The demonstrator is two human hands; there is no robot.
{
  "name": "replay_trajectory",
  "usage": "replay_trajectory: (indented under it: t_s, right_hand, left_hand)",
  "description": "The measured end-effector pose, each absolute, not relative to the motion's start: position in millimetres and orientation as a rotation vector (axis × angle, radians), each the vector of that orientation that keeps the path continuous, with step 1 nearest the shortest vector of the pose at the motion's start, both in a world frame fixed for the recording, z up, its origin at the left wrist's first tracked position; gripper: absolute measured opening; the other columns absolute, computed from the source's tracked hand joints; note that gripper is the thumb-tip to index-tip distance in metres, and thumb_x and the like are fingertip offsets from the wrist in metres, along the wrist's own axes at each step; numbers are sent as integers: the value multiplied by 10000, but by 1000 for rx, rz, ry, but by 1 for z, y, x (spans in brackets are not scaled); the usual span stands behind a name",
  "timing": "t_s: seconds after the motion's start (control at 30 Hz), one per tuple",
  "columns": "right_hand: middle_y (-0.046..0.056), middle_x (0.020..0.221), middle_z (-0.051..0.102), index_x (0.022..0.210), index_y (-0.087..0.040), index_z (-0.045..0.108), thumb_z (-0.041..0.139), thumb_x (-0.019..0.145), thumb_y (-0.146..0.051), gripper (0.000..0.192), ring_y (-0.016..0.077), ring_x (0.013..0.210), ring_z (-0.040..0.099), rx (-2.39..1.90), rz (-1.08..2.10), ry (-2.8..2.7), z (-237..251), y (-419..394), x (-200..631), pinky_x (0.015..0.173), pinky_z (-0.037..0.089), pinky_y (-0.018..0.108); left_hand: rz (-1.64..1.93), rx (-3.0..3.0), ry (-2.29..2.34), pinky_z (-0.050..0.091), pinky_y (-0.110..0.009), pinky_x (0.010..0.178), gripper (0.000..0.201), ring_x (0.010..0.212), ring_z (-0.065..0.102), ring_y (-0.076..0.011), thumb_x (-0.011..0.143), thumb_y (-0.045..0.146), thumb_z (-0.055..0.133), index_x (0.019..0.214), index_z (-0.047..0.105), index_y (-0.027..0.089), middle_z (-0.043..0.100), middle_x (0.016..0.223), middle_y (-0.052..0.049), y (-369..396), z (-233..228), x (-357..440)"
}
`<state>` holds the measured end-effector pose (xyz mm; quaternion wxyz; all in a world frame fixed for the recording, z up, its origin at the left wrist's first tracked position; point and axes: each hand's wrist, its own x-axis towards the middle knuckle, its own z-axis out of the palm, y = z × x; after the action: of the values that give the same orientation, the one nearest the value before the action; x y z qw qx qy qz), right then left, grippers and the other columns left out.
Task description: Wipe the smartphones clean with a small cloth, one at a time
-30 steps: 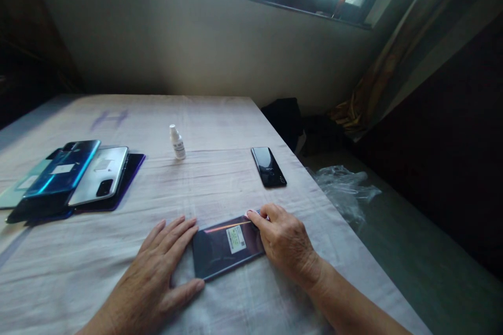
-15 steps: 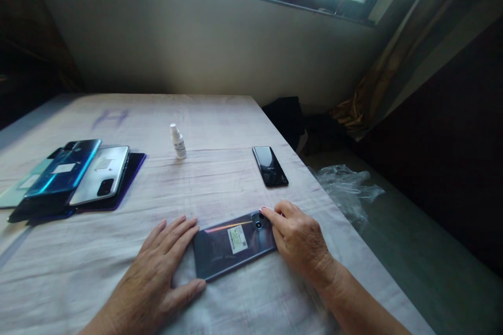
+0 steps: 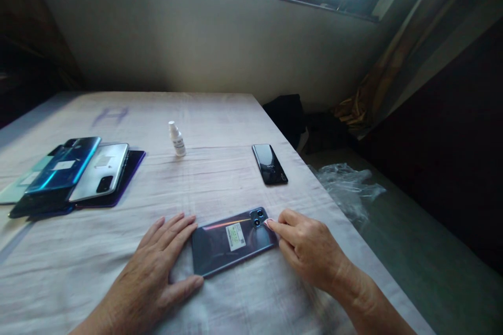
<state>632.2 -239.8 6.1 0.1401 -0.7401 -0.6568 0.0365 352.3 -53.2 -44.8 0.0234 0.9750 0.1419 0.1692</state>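
A dark purple-grey phone [image 3: 220, 243] lies back side up, with a pale label and a camera block at its right end. My left hand [image 3: 151, 267] is flat on the cloth with fingers spread, its fingertips and thumb bracing the phone's left end. At the other end, my right hand [image 3: 308, 246] is closed in a pinch. A small white, pinkish-edged piece [image 3: 269, 224] pokes out at its fingertips, against the phone's back just beside the camera block. Most of that piece is hidden by the fingers.
A small white bottle [image 3: 177, 140] stands farther back. To its right lies a black phone [image 3: 270, 165]. At left are several overlapping phones, including a blue one [image 3: 66, 167] and a silver one [image 3: 102, 170]. The table's right edge drops beside a clear plastic bag [image 3: 346, 188].
My right hand has slid slightly down and right off the camera block, so both lenses now show. My left hand keeps its place at the phone's left end.
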Motion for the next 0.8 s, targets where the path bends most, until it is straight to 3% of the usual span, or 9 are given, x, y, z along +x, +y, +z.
replay_trajectory:
  t_s: [0.8]
  right_hand:
    - [37,850,658,1066,-194,722,514,852,-46,333,162,716,615,-1886,-65,-2008,-2,-231,615,643,452,255]
  left_hand:
    - [509,2976,442,310,-505,1183,815,1358,516,-319,851,601,655,1520,359,241,542,1493,-94,-53,-45,352]
